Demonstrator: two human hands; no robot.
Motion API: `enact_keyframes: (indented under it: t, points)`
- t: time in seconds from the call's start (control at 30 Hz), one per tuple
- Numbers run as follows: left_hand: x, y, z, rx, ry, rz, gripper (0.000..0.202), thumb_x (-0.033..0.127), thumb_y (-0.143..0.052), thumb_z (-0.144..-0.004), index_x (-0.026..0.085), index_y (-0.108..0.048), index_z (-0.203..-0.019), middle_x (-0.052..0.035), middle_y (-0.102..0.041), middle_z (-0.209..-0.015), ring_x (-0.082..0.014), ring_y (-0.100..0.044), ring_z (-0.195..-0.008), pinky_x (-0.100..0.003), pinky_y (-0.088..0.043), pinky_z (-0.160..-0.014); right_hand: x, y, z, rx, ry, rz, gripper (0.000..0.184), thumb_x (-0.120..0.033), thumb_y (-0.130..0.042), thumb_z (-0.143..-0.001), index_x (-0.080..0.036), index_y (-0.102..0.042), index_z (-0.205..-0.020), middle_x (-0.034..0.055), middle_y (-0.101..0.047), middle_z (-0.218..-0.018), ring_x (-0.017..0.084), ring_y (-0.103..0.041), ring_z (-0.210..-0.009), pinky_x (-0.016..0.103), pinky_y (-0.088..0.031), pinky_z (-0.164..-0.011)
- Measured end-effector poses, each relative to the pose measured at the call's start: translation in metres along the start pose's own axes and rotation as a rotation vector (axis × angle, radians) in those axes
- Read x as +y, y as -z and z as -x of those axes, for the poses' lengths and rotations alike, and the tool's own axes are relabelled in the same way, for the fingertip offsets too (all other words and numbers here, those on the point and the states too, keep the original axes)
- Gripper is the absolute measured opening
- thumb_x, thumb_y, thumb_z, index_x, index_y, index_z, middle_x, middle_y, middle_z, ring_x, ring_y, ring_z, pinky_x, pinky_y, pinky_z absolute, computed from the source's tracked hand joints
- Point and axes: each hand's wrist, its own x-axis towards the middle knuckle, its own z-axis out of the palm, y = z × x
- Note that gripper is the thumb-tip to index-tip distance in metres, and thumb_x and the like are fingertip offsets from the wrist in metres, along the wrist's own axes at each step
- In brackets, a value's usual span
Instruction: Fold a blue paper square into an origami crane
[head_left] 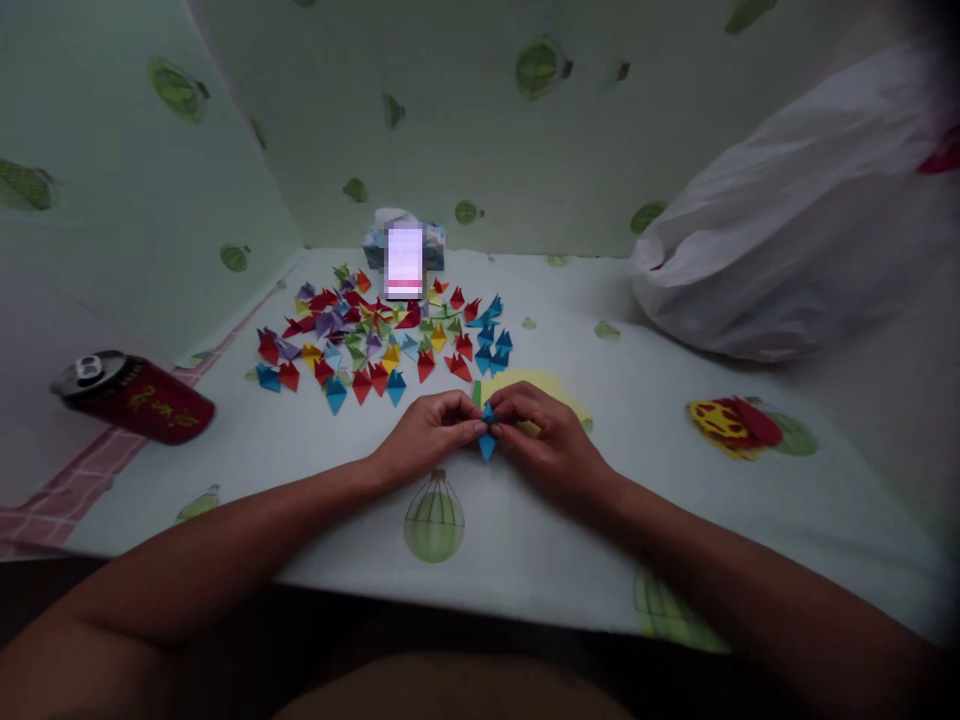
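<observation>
Between my fingertips is a small blue folded-paper crane point(487, 440), its pointed end toward me. My left hand point(442, 425) pinches it from the left, thumb against its side. From the right, my right hand point(544, 425) pinches it as well, fingers curled. Under and behind my right hand lies yellow paper point(570, 395), with a green edge showing at its left. Beyond my hands, many folded-paper cranes point(360, 340) in red, blue, yellow, green and purple are spread over the table.
A lit phone point(405, 260) leans against a tissue box point(436, 245) at the back. At the left a red drink can point(142, 400) stands tilted in view. To the right are a white plastic bag point(772, 220) and a red and yellow item point(731, 425) on the patterned tablecloth point(360, 530).
</observation>
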Motion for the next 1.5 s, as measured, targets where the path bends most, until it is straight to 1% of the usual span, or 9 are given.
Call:
enact_keyframes:
  t: [0.17,0.3,0.4,0.67,0.83,0.97,1.13,1.37,1.5]
  points:
    - [-0.0003,0.0026,-0.0003,0.076,-0.182,-0.255,0.008,0.023,-0.067,-0.084,0.016,-0.068,-0.085,-0.0035,-0.067,-0.085,-0.0148,-0.062,-0.079,-0.028,-0.049,-0.073,-0.0014,0.0003,-0.0003,-0.006,0.011,0.010,0.014,-0.013,-0.062,-0.089,-0.019,-0.059,-0.077,0.0068,-0.063,-0.094,0.018,-0.062,-0.087,0.033,-0.049,-0.077]
    - [0.0025,0.0031,0.0006,0.102,-0.309,-0.404,0.007,0.019,-0.065,-0.087,0.015,-0.069,-0.082,-0.0036,-0.065,-0.083,-0.0137,-0.060,-0.077,-0.027,-0.047,-0.071,-0.0023,0.0006,-0.0006,-0.011,0.036,0.021,0.014,-0.010,-0.061,-0.088,-0.019,-0.060,-0.078,0.0071,-0.064,-0.096,0.018,-0.062,-0.089,0.034,-0.050,-0.079]
    - [0.0034,0.0025,0.0019,0.115,-0.362,-0.461,0.007,0.018,-0.064,-0.087,0.015,-0.069,-0.082,-0.0037,-0.066,-0.082,-0.0136,-0.061,-0.075,-0.026,-0.046,-0.070,-0.0026,0.0005,-0.0007,-0.009,0.063,0.030,0.014,-0.008,-0.061,-0.088,-0.019,-0.060,-0.079,0.0071,-0.064,-0.097,0.019,-0.062,-0.091,0.034,-0.050,-0.079]
    - [0.0068,0.0035,0.0030,0.095,-0.431,-0.541,0.012,0.016,-0.060,-0.090,0.016,-0.068,-0.082,-0.0033,-0.066,-0.080,-0.0143,-0.062,-0.074,-0.027,-0.046,-0.069,-0.0029,0.0008,-0.0005,-0.023,0.075,0.040,0.012,-0.009,-0.062,-0.087,-0.020,-0.061,-0.082,0.0079,-0.064,-0.100,0.020,-0.063,-0.094,0.036,-0.052,-0.082]
    - [0.0071,0.0030,0.0040,0.081,-0.427,-0.509,0.012,0.016,-0.060,-0.090,0.015,-0.068,-0.082,-0.0035,-0.066,-0.079,-0.0140,-0.061,-0.074,-0.026,-0.046,-0.069,-0.0004,0.0008,-0.0001,0.002,0.090,0.035,0.008,-0.013,-0.063,-0.090,-0.019,-0.062,-0.085,0.0086,-0.064,-0.101,0.020,-0.063,-0.095,0.036,-0.052,-0.083]
    - [0.0074,0.0026,0.0045,0.049,-0.419,-0.544,0.012,0.015,-0.060,-0.091,0.014,-0.068,-0.082,-0.0039,-0.065,-0.079,-0.0143,-0.061,-0.074,-0.026,-0.046,-0.069,-0.0001,0.0012,-0.0001,-0.014,0.091,0.023,0.010,-0.013,-0.061,-0.091,-0.019,-0.061,-0.083,0.0077,-0.065,-0.099,0.019,-0.064,-0.093,0.035,-0.051,-0.082]
    - [0.0086,0.0035,0.0043,0.019,-0.441,-0.634,0.013,0.014,-0.058,-0.092,0.014,-0.065,-0.081,-0.0042,-0.062,-0.079,-0.0149,-0.059,-0.074,-0.027,-0.045,-0.068,-0.0013,0.0008,-0.0003,-0.025,0.095,0.041,0.011,-0.011,-0.061,-0.089,-0.019,-0.061,-0.082,0.0083,-0.065,-0.101,0.020,-0.063,-0.095,0.035,-0.052,-0.082]
    - [0.0060,0.0045,0.0035,-0.020,-0.447,-0.654,0.012,0.013,-0.055,-0.092,0.015,-0.063,-0.083,-0.0038,-0.061,-0.081,-0.0152,-0.058,-0.075,-0.027,-0.045,-0.070,-0.0031,0.0008,-0.0004,-0.056,0.083,0.037,0.012,-0.008,-0.060,-0.088,-0.019,-0.059,-0.082,0.0092,-0.064,-0.102,0.020,-0.062,-0.095,0.036,-0.050,-0.082]
    - [0.0051,0.0039,0.0031,-0.032,-0.445,-0.666,0.012,0.013,-0.055,-0.093,0.014,-0.063,-0.084,-0.0038,-0.060,-0.081,-0.0150,-0.057,-0.075,-0.027,-0.044,-0.069,-0.0048,0.0011,-0.0007,-0.074,0.076,0.007,0.015,-0.005,-0.057,-0.085,-0.018,-0.059,-0.080,0.0090,-0.064,-0.100,0.019,-0.062,-0.093,0.034,-0.050,-0.080]
